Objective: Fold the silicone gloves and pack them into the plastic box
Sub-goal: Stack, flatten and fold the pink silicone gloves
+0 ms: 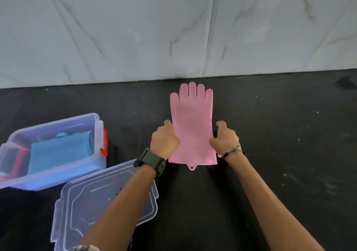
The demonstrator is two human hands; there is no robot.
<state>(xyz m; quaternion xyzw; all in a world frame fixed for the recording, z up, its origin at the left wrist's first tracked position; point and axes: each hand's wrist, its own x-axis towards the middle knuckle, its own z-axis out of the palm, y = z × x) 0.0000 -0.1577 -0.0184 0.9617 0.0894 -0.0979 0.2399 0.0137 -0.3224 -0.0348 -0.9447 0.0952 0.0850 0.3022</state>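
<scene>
Both grips closed on a flat pink silicone glove point(191, 127): left hand point(164, 139) curled over its left edge, right hand point(225, 138) curled over its right edge, thumbs on top near the cuff, other fingertips hidden beneath or beside. Dark green wristwatch point(153, 162) strapped on the left wrist, thin black cord bracelet point(232, 151) on the right.

Nearest, under the left forearm, a clear plastic lid point(81, 208) lying flat on the black bench point(280, 154), partly covered by that arm. Just beyond it, at left, a clear plastic box point(58, 177) with an orange-red latch point(104, 144), open-topped, holding a folded blue silicone piece point(59, 152) and something pink-red at its left end, too cut off to identify. Box and lid close beside the left arm; wide bare bench to the right of the glove and in front of it.

Glove laid palm-flat in mid-bench, well apart from the box, unfolded, cuff toward the person with a small hanging tab at its hem, five fingers pointing away, tips near the bench's rear edge. Finely dotted, matte surface. Behind, a wall of glossy white marble-veined tiles point(135, 28).
</scene>
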